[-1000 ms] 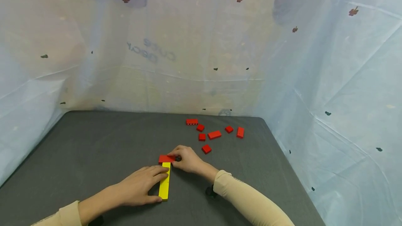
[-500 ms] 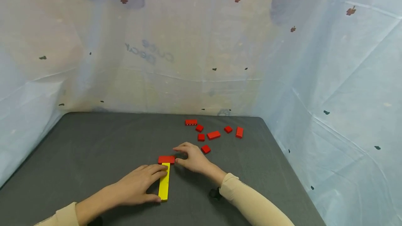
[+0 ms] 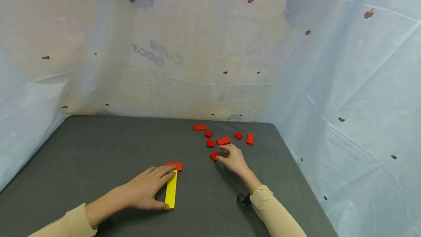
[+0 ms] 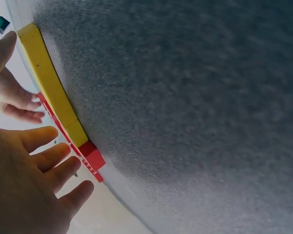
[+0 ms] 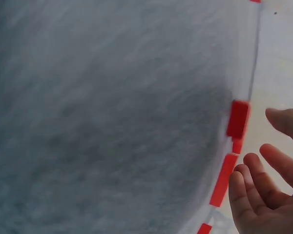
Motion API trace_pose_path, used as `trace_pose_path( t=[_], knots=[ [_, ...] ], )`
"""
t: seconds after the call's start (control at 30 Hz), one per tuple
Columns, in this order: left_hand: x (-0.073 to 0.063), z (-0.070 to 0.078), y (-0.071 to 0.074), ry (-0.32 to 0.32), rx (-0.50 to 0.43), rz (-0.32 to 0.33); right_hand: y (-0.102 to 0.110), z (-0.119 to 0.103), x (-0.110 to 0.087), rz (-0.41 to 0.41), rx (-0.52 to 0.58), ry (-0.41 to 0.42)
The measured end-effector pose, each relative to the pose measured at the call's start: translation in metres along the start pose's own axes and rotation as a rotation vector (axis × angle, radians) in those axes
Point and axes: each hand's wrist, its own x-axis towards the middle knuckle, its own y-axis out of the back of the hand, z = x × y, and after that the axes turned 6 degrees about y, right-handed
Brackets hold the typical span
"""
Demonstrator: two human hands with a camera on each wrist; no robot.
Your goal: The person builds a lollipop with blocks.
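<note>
In the head view, my left hand (image 3: 146,189) lies beside the yellow bar (image 3: 170,195), fingers spread over its far part and thumb at its near end. A red block (image 3: 178,166) lies crosswise at the bar's far end, partly covered by the left fingertips. The left wrist view shows a seam across the yellow bar (image 4: 51,80). My right hand (image 3: 234,161) is at a small red block (image 3: 213,155), with the thumb close to it and the fingers apart. In the right wrist view, thumb and fingers (image 5: 268,190) are separated, with no block between them.
Several more red blocks lie on the dark grey table (image 3: 131,138) at the back right, among them a long red block (image 3: 223,140) just beyond the right hand. Another red block (image 3: 250,139) lies farther right. A pale patterned sheet (image 3: 184,46) hangs behind the table.
The right hand has let go of the crosswise red block and moved right to the small red block. The left fingers have shifted slightly forward onto the crosswise block.
</note>
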Motion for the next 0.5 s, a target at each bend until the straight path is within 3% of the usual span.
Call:
trace_pose_path(
  t=[0.23, 0.5],
  knots=[
    [0.0035, 0.0028, 0.0049, 0.01, -0.016, -0.052, -0.0031, 0.0096, 0.0009, -0.073, -0.058, -0.014],
    [0.0026, 0.0056, 0.0048, 0.026, -0.01, -0.064, -0.0069, 0.0081, -0.0007, -0.074, -0.098, 0.023]
  ],
)
